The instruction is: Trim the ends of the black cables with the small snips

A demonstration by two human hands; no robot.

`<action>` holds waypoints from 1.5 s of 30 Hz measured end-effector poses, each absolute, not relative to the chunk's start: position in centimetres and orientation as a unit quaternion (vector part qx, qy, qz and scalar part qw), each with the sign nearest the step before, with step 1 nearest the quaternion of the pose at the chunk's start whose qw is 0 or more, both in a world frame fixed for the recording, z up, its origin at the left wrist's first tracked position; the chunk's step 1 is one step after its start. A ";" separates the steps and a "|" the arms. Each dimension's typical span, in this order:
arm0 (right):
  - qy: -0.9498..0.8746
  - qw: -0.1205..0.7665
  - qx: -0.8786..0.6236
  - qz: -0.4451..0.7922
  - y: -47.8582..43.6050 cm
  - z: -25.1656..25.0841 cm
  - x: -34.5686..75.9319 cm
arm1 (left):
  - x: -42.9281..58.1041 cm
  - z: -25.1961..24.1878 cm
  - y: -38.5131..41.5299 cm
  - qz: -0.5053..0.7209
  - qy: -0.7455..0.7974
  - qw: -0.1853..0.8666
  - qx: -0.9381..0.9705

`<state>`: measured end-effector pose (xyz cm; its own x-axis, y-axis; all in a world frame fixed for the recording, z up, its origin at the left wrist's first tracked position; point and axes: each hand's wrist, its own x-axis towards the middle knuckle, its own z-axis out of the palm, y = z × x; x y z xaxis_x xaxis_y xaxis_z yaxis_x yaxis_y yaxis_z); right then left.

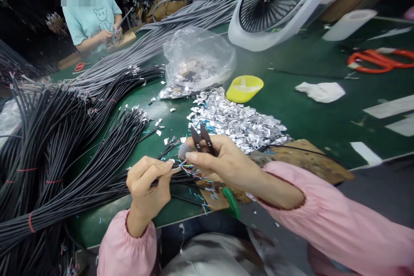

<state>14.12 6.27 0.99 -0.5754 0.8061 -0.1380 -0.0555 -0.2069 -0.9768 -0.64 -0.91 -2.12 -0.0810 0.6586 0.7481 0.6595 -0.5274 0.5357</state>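
My left hand (149,181) pinches a cable (175,170) close to its stripped end. Thin coloured wires (187,165) fan out from that end toward my other hand. In my right hand (226,157) is a pair of thread snips (201,137), dark blades apart and pointing up, away from the wires. A greyish cover (184,151) sits on a fingertip of this hand, right beside the wires. Below my hands lie more black cables and a worn wooden board (310,159) scattered with small coloured wire bits.
Bundles of black cables (35,138) fill the left; grey cables (129,58) run behind. A heap of foil scraps (239,120), a clear bag (200,58), a yellow scoop-like cup (245,89), a white fan (258,41) and orange-handled scissors (375,61) lie beyond. Another person (92,17) works across the table.
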 end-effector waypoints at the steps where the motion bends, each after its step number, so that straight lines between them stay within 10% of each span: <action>1: -0.548 0.317 -0.352 0.689 6.3 1.1 14.1 | -0.6 -2.2 -0.9 -0.546 -0.485 0.005 -0.683; 18: -0.511 0.308 -0.345 0.725 6.0 1.8 14.9 | -1.2 -1.0 -0.8 -0.370 -0.476 0.221 -0.766; 45: -0.522 0.302 -0.293 0.742 6.2 1.7 14.7 | -0.9 -0.6 -1.0 -0.399 -0.492 0.202 -0.747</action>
<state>14.75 6.17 1.75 -0.6459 0.7542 -0.1187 -0.1437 -0.2728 -0.9513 -0.93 -1.03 -0.62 0.1970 0.5741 0.7948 0.8965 -0.4336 0.0909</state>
